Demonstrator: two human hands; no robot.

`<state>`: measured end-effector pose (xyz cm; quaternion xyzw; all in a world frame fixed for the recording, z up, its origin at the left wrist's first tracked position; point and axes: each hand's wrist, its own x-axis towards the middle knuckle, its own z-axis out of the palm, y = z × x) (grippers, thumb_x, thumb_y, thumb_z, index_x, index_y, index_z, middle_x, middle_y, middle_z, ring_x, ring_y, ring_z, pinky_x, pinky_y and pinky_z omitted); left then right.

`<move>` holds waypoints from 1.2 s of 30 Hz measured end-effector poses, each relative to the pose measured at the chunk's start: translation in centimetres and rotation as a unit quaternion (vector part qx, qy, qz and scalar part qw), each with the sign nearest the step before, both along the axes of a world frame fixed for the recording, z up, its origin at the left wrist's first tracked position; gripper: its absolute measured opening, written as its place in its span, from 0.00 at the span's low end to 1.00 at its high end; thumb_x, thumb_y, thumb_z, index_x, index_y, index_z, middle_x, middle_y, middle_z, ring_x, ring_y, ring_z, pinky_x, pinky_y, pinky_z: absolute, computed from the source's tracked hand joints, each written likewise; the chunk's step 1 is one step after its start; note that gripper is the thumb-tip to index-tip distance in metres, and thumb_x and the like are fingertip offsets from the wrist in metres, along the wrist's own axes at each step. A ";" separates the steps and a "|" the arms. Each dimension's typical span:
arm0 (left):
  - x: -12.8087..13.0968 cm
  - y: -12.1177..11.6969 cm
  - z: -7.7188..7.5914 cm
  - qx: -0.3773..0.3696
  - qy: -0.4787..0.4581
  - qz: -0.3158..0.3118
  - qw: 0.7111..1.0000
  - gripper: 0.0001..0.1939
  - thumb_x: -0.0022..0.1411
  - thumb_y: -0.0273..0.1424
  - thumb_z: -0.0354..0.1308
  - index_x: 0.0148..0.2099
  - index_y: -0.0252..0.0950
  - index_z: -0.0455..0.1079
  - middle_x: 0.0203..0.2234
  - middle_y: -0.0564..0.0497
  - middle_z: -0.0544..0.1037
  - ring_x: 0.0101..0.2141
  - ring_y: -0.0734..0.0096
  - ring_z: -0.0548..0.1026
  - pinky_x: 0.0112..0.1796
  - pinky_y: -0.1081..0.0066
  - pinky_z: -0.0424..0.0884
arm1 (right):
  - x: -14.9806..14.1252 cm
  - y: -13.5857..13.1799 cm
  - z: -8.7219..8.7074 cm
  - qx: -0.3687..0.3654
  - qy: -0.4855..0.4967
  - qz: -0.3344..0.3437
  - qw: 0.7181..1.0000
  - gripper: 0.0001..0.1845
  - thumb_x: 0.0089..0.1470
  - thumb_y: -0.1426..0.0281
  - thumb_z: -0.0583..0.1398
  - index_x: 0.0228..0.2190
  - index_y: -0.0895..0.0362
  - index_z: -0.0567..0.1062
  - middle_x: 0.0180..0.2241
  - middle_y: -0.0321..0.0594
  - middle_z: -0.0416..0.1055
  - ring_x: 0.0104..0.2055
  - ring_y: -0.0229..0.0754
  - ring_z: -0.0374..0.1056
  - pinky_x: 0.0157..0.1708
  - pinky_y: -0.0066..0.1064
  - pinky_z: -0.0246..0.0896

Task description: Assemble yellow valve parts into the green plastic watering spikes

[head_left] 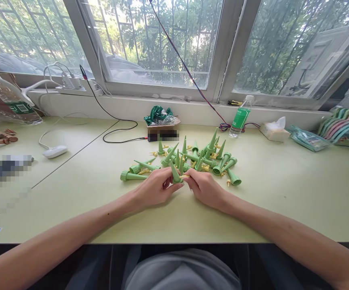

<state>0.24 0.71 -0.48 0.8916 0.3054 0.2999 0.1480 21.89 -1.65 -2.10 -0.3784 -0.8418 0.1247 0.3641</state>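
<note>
Holds a green cone (175, 174) in the left hand (153, 187), fingers curled nearly closed about its wide base, with the pointed end up and leaning slightly left. Pinches a slim yellow piece (185, 176) between thumb and fingertips of the right hand (207, 188), also nearly closed, with one end close against the cone's base; cannot tell whether pushed in or only touching. Works low over the bench (283, 189), just on the near side of a loose heap of more green cones (212, 145), some standing point up, others lying over with wide ends showing. Has small yellow parts (228, 183) strewn among and beside these. Behind the heap, has a small open box (164, 126) filled with crumpled dark green wrapping (154, 117), and a black cable (137, 124) reaching to its front. Farther right, has a clear bottle with a green label (240, 120), a tissue box (273, 132) and pastel hangers (346, 125). Well apart to the left, has a white mouse-shaped device (55, 152).
</note>
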 end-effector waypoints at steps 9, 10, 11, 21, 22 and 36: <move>0.1 -0.1 0.1 0.001 -0.017 -0.009 1.000 0.08 0.66 0.35 0.59 0.41 0.36 0.72 0.24 0.55 0.72 0.22 0.78 0.65 0.26 0.75 0.64 | -0.1 -0.2 0.1 -0.006 -0.005 0.003 1.000 0.16 0.70 0.64 0.46 0.28 0.52 0.56 0.21 0.31 0.56 0.21 0.36 0.52 0.24 0.28 0.45; 0.1 -0.1 0.1 -0.001 -0.019 -0.012 1.000 0.08 0.66 0.35 0.59 0.42 0.36 0.72 0.26 0.54 0.74 0.21 0.78 0.65 0.26 0.75 0.64 | -0.1 -0.2 0.2 -0.010 -0.006 0.004 1.000 0.16 0.70 0.64 0.46 0.28 0.52 0.56 0.21 0.31 0.56 0.21 0.36 0.52 0.24 0.28 0.44; 0.1 -0.1 0.0 -0.003 -0.021 -0.014 1.000 0.08 0.66 0.36 0.59 0.42 0.36 0.73 0.29 0.52 0.76 0.21 0.78 0.65 0.25 0.75 0.64 | -0.1 -0.2 0.2 -0.015 -0.008 0.004 1.000 0.16 0.70 0.64 0.45 0.28 0.52 0.55 0.21 0.31 0.55 0.21 0.36 0.51 0.24 0.28 0.44; 0.1 0.1 -0.1 0.011 -0.011 -0.028 0.999 0.09 0.68 0.36 0.59 0.41 0.35 0.73 0.34 0.48 0.79 0.25 0.76 0.69 0.26 0.74 0.64 | -0.2 -0.3 0.4 -0.083 0.042 0.026 0.995 0.19 0.70 0.62 0.46 0.27 0.54 0.60 0.21 0.31 0.60 0.22 0.34 0.55 0.26 0.27 0.49; 0.1 0.1 -0.1 0.011 -0.009 -0.028 0.999 0.09 0.68 0.36 0.59 0.40 0.35 0.73 0.34 0.48 0.79 0.25 0.76 0.69 0.26 0.74 0.64 | -0.2 -0.3 0.5 -0.087 0.051 0.028 0.995 0.19 0.70 0.62 0.46 0.27 0.54 0.60 0.22 0.31 0.61 0.22 0.34 0.56 0.27 0.27 0.50; 0.4 -0.2 0.4 -0.023 -0.021 0.011 0.999 0.07 0.66 0.34 0.59 0.39 0.34 0.72 0.22 0.56 0.68 0.23 0.77 0.64 0.26 0.76 0.62 | -0.3 -0.3 0.6 -0.067 0.026 -0.020 0.997 0.15 0.69 0.62 0.49 0.29 0.53 0.60 0.21 0.29 0.57 0.21 0.35 0.51 0.26 0.27 0.45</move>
